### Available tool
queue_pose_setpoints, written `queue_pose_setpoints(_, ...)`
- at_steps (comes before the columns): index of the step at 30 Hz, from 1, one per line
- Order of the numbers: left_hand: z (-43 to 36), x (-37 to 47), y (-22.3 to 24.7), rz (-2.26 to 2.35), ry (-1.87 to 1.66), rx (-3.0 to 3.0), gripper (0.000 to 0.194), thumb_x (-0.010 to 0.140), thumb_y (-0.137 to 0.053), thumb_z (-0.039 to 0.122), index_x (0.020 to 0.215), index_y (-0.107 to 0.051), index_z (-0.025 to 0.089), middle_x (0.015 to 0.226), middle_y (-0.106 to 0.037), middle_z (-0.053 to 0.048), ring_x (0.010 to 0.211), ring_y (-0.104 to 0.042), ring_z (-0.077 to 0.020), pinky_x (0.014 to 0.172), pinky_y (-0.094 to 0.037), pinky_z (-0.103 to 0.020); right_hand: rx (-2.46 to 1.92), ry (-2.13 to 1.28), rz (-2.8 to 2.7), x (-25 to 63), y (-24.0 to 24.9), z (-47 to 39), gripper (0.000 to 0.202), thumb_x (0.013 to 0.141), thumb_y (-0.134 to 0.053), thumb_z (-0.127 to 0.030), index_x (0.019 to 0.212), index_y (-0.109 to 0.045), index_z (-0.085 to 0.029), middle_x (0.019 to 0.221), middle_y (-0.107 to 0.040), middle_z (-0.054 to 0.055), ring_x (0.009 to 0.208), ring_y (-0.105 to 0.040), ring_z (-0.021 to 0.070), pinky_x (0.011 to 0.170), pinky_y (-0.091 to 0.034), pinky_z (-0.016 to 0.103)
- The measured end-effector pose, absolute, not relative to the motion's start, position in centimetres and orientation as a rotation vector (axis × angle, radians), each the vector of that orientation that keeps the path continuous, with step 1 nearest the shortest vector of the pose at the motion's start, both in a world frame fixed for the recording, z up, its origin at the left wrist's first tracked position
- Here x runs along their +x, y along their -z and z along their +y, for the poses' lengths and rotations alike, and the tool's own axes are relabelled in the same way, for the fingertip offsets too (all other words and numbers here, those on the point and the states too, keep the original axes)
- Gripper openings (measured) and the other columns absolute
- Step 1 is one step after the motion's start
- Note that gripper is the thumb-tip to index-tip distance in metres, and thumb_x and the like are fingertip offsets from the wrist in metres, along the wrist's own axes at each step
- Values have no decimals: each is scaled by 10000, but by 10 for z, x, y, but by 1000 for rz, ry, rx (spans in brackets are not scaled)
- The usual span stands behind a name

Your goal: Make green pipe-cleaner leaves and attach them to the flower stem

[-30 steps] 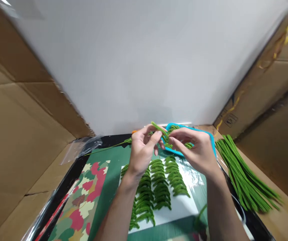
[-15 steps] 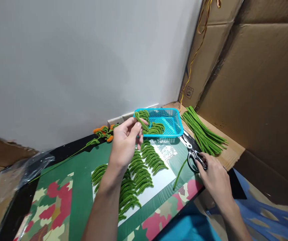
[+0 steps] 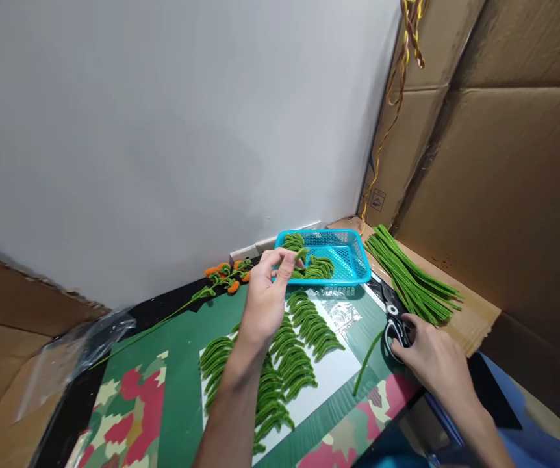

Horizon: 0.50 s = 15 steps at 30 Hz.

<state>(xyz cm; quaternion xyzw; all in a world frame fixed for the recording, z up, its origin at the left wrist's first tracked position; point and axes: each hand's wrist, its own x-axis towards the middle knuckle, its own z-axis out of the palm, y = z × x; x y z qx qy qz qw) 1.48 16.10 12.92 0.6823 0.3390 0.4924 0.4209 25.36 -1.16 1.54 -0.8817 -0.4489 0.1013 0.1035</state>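
My left hand (image 3: 271, 286) is raised in front of the blue basket, its thumb and fingers pinching a bent green pipe cleaner (image 3: 302, 254). At the table's right side, my right hand (image 3: 433, 351) has thumb and fingers closed on the black handles of the scissors (image 3: 391, 311), which lie with blades pointing away. A single green pipe cleaner (image 3: 368, 363) rests just left of the scissors. Below my left forearm, rows of curved green pipe-cleaner pieces (image 3: 292, 364) are laid out on a white sheet (image 3: 331, 383); the forearm hides some of them.
The blue basket (image 3: 345, 282) holds more curved green pieces at its left. A bundle of long green pipe cleaners (image 3: 414, 279) lies by the cardboard wall (image 3: 518, 195). An orange-flowered stem (image 3: 202, 294) lies at the back left, its end near clear plastic bags (image 3: 85, 344).
The bent pipe cleaner has tipped in my left fingers, so less of its loop shows. My right hand remains at the scissors, whose blades look closer together. The whole view has shifted.
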Motion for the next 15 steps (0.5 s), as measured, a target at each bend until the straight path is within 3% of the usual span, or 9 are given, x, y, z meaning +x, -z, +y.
queue_pose_setpoints(3, 159, 15, -130, 868, -1282, 1687, 318, 1008, -675, 458, 826, -702, 198, 910, -685, -43, 897, -606, -181, 771, -448, -279, -2377, -423, -1130, 262, -14, -17, 529, 766, -687, -425, 1254, -742, -227, 903, -813, 68, 807, -774, 307, 681, -526, 367)
queue_pose_setpoints(5, 156, 16, -132, 819, -1258, 1582, 306, 1007, -679, 459, 849, -671, 197, 810, -688, -23, 769, -609, -157, 703, -459, -268, -2141, -524, -982, 266, -13, -22, 580, 717, -741, -470, 1232, -745, -203, 862, -797, 74, 740, -752, 273, 659, -557, 354)
queue_pose_setpoints(8, 152, 17, -137, 751, -1246, 1430, 274, 994, -705, 445, 892, -657, 195, 689, -659, 16, 611, -570, -120, 629, -465, -248, -1729, -624, -860, 265, -19, -24, 694, 742, -812, -515, 1326, -669, -170, 889, -772, 93, 698, -698, 219, 620, -567, 316)
queue_pose_setpoints(10, 150, 16, -140, 745, -1289, 1382, 235, 954, -766, 403, 909, -704, 181, 720, -683, 9, 624, -588, -109, 639, -483, -236, -1518, -683, -856, 260, -30, -18, 725, 755, -872, -489, 1370, -633, -188, 924, -762, 87, 703, -676, 197, 631, -566, 302)
queue_pose_setpoints(13, 149, 12, -142, 736, -1356, 1299, 184, 892, -834, 334, 933, -763, 170, 795, -733, -10, 685, -645, -106, 687, -516, -229, -1332, -749, -910, 246, -58, 2, 644, 691, -973, -436, 1227, -705, -200, 808, -705, 32, 673, -631, 175, 607, -530, 275)
queue_pose_setpoints(15, 148, 8, -144, 725, -1399, 1240, 184, 875, -845, 311, 963, -767, 170, 804, -756, -14, 682, -669, -111, 688, -522, -234, -1163, -832, -998, 232, -79, 19, 615, 706, -962, -518, 1171, -717, -199, 747, -675, 15, 654, -605, 171, 585, -501, 268)
